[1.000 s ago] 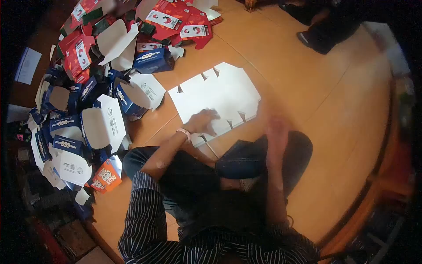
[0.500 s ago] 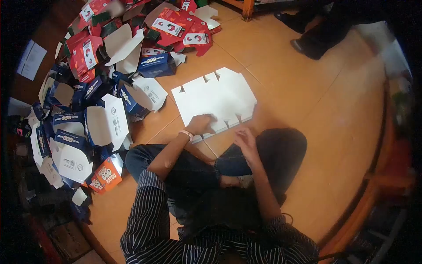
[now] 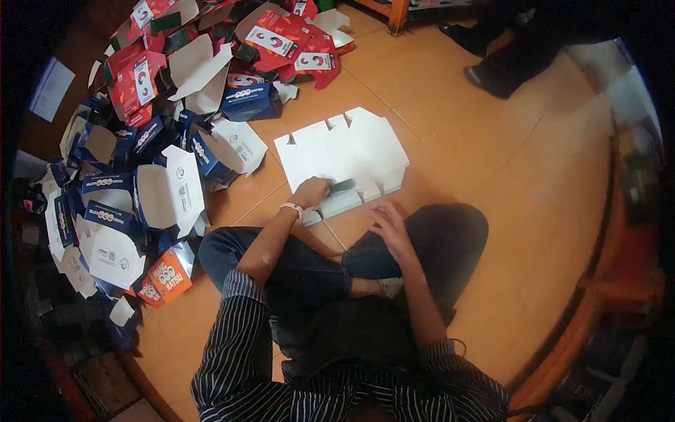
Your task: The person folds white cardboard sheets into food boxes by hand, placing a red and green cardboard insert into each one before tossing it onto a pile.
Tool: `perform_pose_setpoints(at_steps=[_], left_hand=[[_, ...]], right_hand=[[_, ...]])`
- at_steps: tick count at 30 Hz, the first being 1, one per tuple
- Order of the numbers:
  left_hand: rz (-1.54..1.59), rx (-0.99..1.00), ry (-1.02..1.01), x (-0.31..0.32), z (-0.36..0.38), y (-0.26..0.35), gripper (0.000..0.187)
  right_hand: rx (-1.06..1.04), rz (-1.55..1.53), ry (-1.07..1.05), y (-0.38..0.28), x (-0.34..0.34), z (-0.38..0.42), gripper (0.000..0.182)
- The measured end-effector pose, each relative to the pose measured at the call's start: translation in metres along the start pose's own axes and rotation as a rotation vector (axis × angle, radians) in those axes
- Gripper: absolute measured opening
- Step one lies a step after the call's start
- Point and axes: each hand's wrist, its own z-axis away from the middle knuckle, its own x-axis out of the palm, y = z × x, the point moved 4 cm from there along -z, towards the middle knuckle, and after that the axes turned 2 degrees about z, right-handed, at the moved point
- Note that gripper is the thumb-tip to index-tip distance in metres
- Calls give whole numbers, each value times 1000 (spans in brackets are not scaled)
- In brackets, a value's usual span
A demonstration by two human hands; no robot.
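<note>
At centre, the left hand (image 3: 311,192) seemingly pinches a dark flap (image 3: 343,186), lifting it off white cardboard (image 3: 351,151); the right hand (image 3: 388,226) hangs half-open.

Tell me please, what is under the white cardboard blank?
Beneath the white cardboard blank, pale layered edges show along the near side. Everything else underneath is covered.

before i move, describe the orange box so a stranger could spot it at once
Find the heap of printed boxes beside the person's left knee. At its near end, close to the knee, lies the orange box. Its orange face with white lettering sets it apart from its blue and white neighbours.
</note>
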Motion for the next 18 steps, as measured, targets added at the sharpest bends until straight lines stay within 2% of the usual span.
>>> perform_pose_setpoints(at_steps=[4,6,7,9,10,11,13,14,15,17,18], left_hand=[[4,14,124,-18,2,9,13],[119,-83,397,-55,9,26,11],[110,-89,415,-70,17,39,11],[55,-71,399,-94,40,69,11],[112,-38,354,-102,56,84,11],[170,-8,308,-107,75,100,11],[401,-87,247,-117,109,119,12],[460,-67,286,-114,121,120,12],[518,-44,327,-112,132,122,13],[519,65,296,-111,145,129,15],[593,38,271,-110,150,131,17]], right_hand=[[-15,96,2,5,3,-3,20],[2,205,77,9,4,-6,24],[-10,209,60,8,9,-10,24],[-350,87,318,-8,11,-16,34],[-359,85,298,-13,13,-21,34],[-466,140,273,-22,12,-22,38],[-679,236,221,-45,18,-18,47],[-676,399,275,-70,29,-1,45],[-684,389,256,-85,37,8,45],[-849,541,43,-112,60,24,38],[-769,502,-23,-117,70,30,30]])
